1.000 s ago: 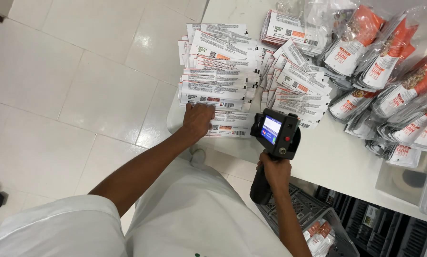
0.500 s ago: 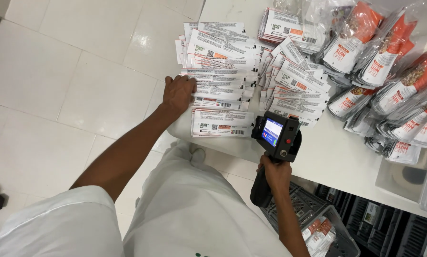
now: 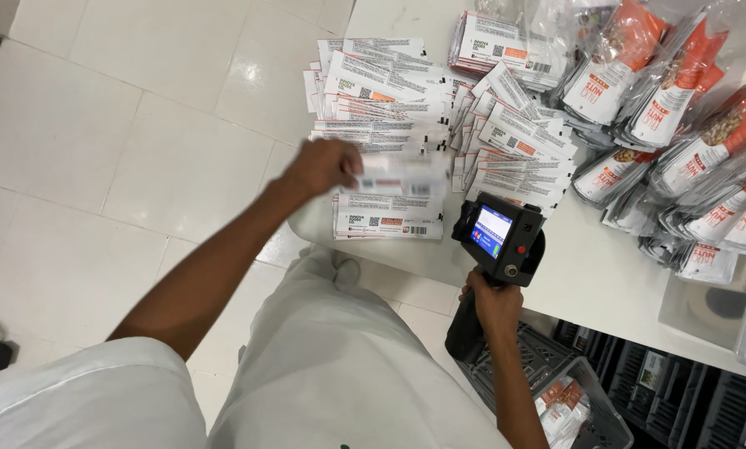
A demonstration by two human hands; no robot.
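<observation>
Gripped a blurred white pouch (image 3: pixel 402 176) in left hand (image 3: pixel 323 165) above the surface (image 3: pixel 589 274), right hand (image 3: pixel 496 301) clenched round handheld printer (image 3: pixel 499 237).

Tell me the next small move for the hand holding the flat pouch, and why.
Probably set the flat pouch aside onto the table. The left hand has it lifted, blurred, above the bottom pouch of the fanned row, which lies uncovered beside the handheld device in the right hand.
</observation>
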